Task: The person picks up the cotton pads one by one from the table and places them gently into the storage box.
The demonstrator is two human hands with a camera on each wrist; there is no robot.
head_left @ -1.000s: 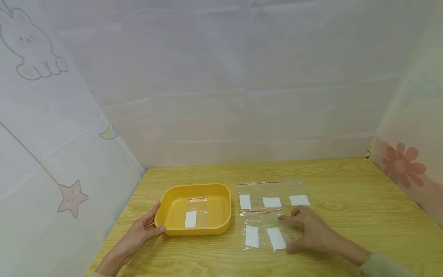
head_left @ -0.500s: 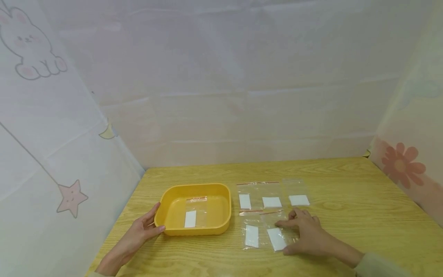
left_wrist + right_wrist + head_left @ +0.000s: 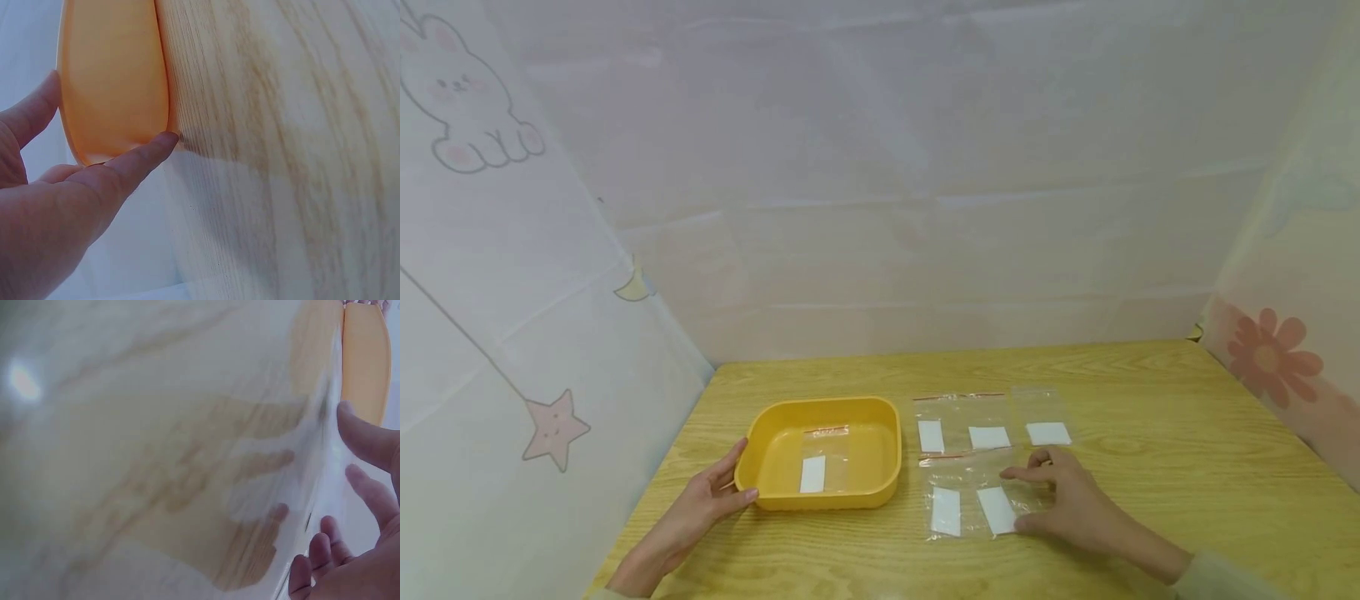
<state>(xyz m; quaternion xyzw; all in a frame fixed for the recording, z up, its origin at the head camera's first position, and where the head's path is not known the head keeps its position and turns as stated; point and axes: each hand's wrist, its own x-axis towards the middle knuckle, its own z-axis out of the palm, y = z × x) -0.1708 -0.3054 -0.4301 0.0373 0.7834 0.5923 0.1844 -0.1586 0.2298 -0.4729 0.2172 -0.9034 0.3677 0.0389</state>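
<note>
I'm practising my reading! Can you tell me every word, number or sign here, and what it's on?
There are no words, numbers or signs I can read.
The yellow tray shows none.
Any print on the clear bags would be too small to read.
The walls show drawings instead: bunny, moon, star, flower.

Under the left hand [image 3: 696, 508] and right hand [image 3: 1071, 504] lies a yellowish wood-grain tabletop [image 3: 842, 554], and beyond them rises a pale, creased backdrop sheet [image 3: 887, 250]. To the left hand's side, another sheet [image 3: 512, 258] carries a printed rabbit [image 3: 475, 104], pink star [image 3: 556, 429] and crescent moon [image 3: 634, 287]; to the right hand's side, a red flower [image 3: 1270, 358].
</note>
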